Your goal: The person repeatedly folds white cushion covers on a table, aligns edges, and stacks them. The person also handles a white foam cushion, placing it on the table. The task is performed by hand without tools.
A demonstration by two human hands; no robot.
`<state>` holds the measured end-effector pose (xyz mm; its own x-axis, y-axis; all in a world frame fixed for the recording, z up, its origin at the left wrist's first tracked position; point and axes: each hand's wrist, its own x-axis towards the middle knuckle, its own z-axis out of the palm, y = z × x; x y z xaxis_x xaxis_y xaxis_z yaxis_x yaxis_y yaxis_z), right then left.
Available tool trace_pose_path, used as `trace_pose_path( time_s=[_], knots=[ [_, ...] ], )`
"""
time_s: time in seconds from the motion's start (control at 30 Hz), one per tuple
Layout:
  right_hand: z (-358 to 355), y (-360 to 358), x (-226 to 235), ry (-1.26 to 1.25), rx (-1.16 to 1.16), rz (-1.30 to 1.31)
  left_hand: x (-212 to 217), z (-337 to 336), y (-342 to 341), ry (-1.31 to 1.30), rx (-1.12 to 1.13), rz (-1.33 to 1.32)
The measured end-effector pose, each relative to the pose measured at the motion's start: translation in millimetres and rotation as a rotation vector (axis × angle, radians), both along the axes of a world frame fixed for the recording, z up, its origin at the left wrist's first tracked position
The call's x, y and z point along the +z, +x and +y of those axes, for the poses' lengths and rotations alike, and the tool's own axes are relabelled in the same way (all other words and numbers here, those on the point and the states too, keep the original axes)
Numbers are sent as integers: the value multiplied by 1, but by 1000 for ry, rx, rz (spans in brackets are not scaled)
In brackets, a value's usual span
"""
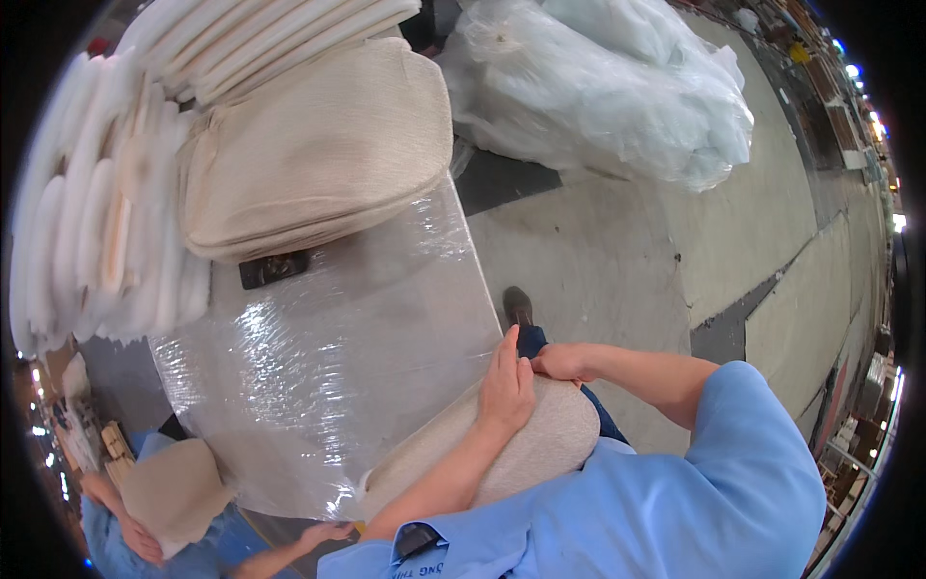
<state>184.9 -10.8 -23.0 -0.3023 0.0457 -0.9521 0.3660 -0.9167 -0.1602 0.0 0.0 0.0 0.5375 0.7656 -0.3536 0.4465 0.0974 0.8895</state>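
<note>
- The person holds a beige cushion (540,444) against the body, at the near edge of a table wrapped in clear plastic film (367,347).
- The left hand (506,386) lies flat on the cushion's top, fingers together and pointing away, palm pressing down; it is not curled around anything.
- The right hand (564,362) sits at the cushion's far upper edge, fingers bent in a narrow pinch on the fabric there, touching the left hand's fingertips.
- The cushion lies under both hands, with 1 end resting on the table and the other over the person's lap and blue shirt (694,502).
- Judged from this, the step in hand looks like working the cover's edge; it would go best with the flat hand keeping the filling steady while the pinching hand moves along the seam in small bites, so the fabric does not bunch.
- The edge being worked is mostly hidden behind the hands, so whether it has a zip or an open seam cannot be told.
- Farther off on the table lie a stack of similar beige cushions (318,154) and a small dark object (275,268) just beside it.
- White pads (87,222) are piled to the left, and plastic-wrapped bundles (617,87) lie on the floor beyond.
- At lower left, another person's hands hold a beige piece (174,492).
</note>
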Motion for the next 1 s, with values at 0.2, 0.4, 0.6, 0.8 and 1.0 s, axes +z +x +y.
trace_pose_path(
  time_s=[0.2, 0.4, 0.6, 0.8, 1.0],
  knots=[
    [7, -11, 8, 108, 122, 2, 9, 12, -15, -2, -24, 11],
    [3, -5, 35, 223, 134, 3, 144, 28, -198, 47, 147, 343],
    [-17, 0, 28, 145, -68, 165, 141, -150, -401, -100, 722, 895],
    [-59, 3, 33, 141, -302, 295, 59, -240, -263, -774, 619, -47],
    [-73, 7, 50, 321, -458, 376, 72, -157, -170, -672, 593, -516]
  ],
)
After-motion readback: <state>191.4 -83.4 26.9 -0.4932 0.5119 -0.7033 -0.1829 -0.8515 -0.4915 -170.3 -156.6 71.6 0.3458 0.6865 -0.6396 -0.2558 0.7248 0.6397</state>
